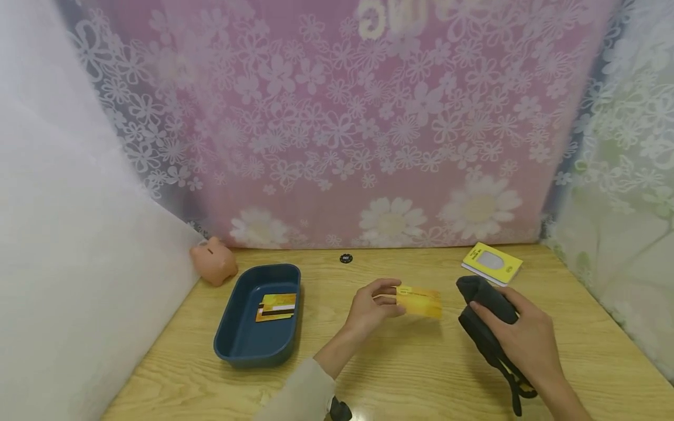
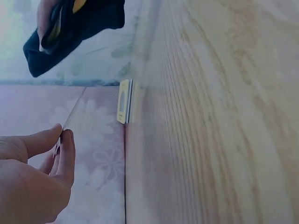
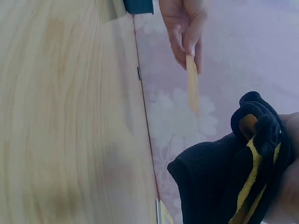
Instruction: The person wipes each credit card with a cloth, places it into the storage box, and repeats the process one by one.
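Observation:
Between thumb and fingers my left hand (image 1: 371,308) pinches a yellow-orange card (image 1: 421,302) by its left end, above the middle of the table. In the left wrist view the card (image 2: 74,109) appears edge-on. To the right, my right hand (image 1: 529,339) grips a dark fabric pouch (image 1: 492,330) with a yellow inside and a strap hanging below. The right wrist view shows the folded pouch (image 3: 210,172) with yellow edging; that hand is mostly hidden behind it. A gap separates card and pouch. More yellow cards (image 1: 276,307) lie in the blue tray (image 1: 231,345) at the left.
An orange piggy bank (image 1: 213,261) stands behind the tray's left side. A small black round chip (image 1: 346,258) lies near the back edge. A yellow booklet (image 1: 492,263) lies at the back right, behind the pouch. A floral curtain (image 1: 342,146) hangs behind the wooden table.

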Tool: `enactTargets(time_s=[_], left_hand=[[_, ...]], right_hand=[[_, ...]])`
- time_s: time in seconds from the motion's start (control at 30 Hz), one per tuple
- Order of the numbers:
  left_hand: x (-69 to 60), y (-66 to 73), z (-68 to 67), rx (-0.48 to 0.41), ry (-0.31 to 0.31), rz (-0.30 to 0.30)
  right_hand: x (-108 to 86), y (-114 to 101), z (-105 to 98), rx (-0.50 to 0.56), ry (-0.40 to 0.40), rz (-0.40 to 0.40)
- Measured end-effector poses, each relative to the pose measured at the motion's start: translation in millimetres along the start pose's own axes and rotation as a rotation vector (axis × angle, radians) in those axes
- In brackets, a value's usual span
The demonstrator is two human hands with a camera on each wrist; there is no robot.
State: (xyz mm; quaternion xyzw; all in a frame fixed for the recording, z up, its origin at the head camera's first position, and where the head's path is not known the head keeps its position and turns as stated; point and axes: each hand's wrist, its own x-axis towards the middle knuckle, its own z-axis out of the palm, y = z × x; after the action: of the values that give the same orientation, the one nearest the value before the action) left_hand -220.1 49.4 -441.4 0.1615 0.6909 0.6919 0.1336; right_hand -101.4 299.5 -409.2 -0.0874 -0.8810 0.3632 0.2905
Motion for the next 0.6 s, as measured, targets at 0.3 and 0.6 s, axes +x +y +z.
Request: enactTargets(time_s=[0.3, 0.6], left_hand=[[-30.9, 11.3, -27.8, -0.067, 0.037, 0.017], [-46.1, 10.1, -45.3, -0.079, 0.096, 0.042]], right_hand=[[-2.0, -25.5, 23.5, 0.051, -0.056, -0.044], [-4.5, -54.3, 45.3, 0.111, -0.096, -0.123]])
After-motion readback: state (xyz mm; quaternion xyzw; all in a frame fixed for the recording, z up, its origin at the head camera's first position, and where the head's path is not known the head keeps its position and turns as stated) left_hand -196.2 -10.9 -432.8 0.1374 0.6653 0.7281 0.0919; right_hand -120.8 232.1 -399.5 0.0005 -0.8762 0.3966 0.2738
